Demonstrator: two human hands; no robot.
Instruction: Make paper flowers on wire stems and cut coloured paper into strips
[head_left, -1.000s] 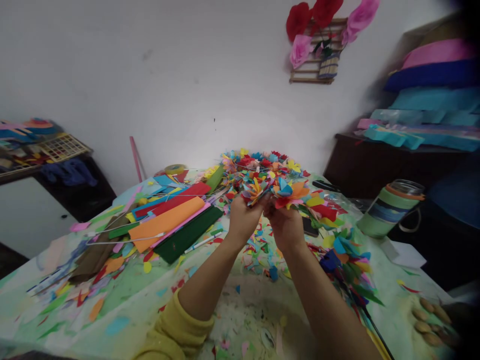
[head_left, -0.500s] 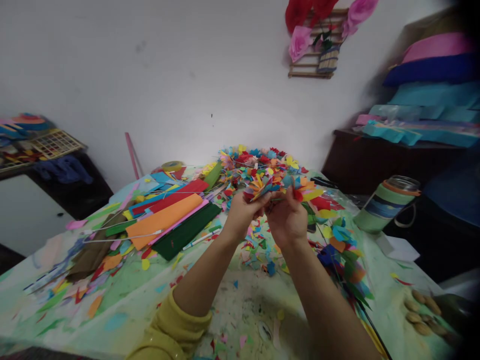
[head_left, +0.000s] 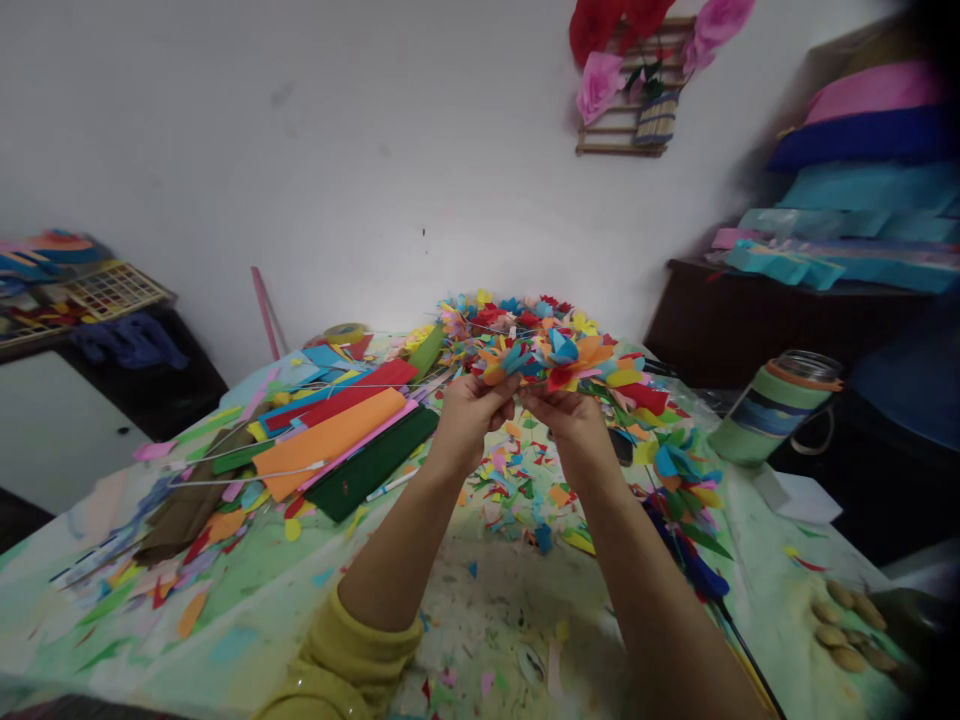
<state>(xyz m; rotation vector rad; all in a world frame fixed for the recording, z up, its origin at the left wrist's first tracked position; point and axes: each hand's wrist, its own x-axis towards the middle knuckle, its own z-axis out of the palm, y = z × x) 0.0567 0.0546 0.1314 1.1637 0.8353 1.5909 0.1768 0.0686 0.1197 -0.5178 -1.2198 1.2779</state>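
Fingers (head_left: 495,396) of the left hand (head_left: 459,428) pinch the underside of an orange-and-blue paper flower (head_left: 501,362), while those of the right hand (head_left: 577,425) are closed beneath a fuller multicoloured bloom (head_left: 581,358), tips nearly meeting above the table (head_left: 514,590); any wire or thread between them is too small to make out. Both blooms look fully layered, as do those heaped (head_left: 525,318) behind, so shaping seems well along. Fastening or adjusting them appears unfinished, and coloured sheets (head_left: 330,445) and loose scraps (head_left: 517,490) suggest material is left over.
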